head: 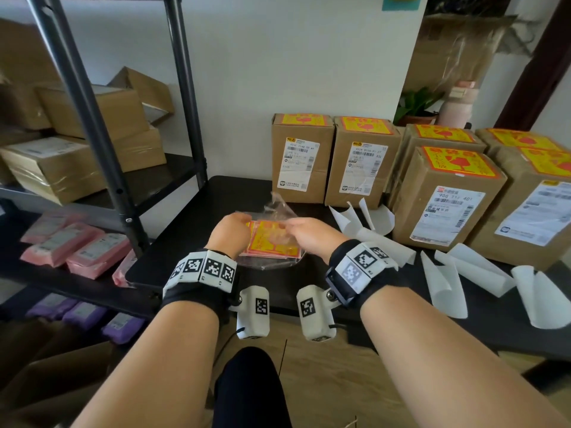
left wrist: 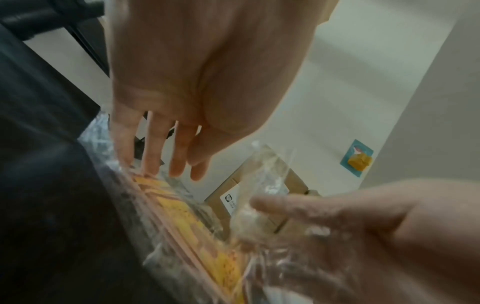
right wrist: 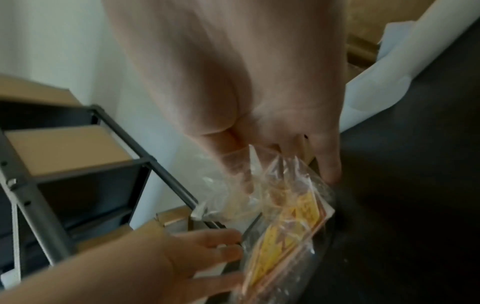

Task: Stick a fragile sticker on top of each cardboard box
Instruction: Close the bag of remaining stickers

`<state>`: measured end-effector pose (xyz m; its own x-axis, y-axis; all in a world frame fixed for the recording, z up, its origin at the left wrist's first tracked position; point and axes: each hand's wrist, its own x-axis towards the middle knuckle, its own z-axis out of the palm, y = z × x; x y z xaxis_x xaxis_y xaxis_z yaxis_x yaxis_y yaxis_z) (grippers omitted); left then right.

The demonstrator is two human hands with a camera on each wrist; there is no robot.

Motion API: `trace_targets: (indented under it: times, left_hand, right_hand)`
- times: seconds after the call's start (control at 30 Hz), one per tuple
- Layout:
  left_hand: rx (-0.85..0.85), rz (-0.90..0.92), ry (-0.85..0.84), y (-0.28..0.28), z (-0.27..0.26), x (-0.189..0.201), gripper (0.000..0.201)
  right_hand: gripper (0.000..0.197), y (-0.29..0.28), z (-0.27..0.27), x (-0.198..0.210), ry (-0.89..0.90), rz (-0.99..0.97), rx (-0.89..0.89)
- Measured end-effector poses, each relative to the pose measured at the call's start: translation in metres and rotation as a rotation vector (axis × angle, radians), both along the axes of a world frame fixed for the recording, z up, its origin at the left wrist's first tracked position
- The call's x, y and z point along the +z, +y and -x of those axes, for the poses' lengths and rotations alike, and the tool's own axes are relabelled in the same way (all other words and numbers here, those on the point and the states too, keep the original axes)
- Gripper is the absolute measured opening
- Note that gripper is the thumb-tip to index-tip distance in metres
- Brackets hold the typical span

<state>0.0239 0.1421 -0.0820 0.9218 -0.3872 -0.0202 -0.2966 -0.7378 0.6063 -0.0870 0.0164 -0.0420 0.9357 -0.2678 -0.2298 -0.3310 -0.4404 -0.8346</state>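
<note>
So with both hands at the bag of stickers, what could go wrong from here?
1. The clear plastic bag is crumpled around the sticker stack; the right hand may well grab film rather than one sticker.
2. The stack looks fanned, so several stickers could come out together.
3. Curled white backing papers litter the black table beside the stickered cardboard boxes; a fresh sticker might catch on one.

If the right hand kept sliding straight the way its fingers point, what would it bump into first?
Probably the left hand: the right hand points leftward across the sticker stack, inside the clear bag. Depth is hard to judge.
</note>
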Motion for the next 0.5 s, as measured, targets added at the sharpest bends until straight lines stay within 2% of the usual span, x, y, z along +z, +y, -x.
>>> trace_targets:
  times: [0.1, 0.17, 0.23, 0.33, 0.43, 0.5]
  left_hand:
    - [0.105, 0.397, 0.145, 0.007, -0.003, 0.002, 0.042]
    - [0.116, 0.478, 0.202, 0.008, -0.001, 0.005, 0.048]
    - [0.079, 0.327, 0.141, 0.006, -0.001, 0.006, 0.055]
    - [0.091, 0.054, 0.042, 0.003, -0.005, 0.000, 0.039]
    - [0.124, 0.016, 0.020, 0.003, -0.009, -0.004, 0.030]
    - [0.116, 0.001, 0.004, 0.002, -0.013, -0.006, 0.029]
  right_hand:
    - [0.036, 0.011, -0.012, -0.003, 0.078, 0.094, 0.052]
    - [0.036, 0.016, -0.021, -0.005, 0.132, 0.134, 0.049]
    - [0.036, 0.018, -0.025, -0.004, 0.135, 0.135, 0.020]
    - [0.037, 0.009, -0.019, -0.002, 0.105, 0.098, -0.004]
    - [0.036, -0.006, -0.018, -0.006, 0.031, 0.034, -0.079]
    - [0.027, -0.015, -0.022, -0.012, -0.034, 0.032, -0.142]
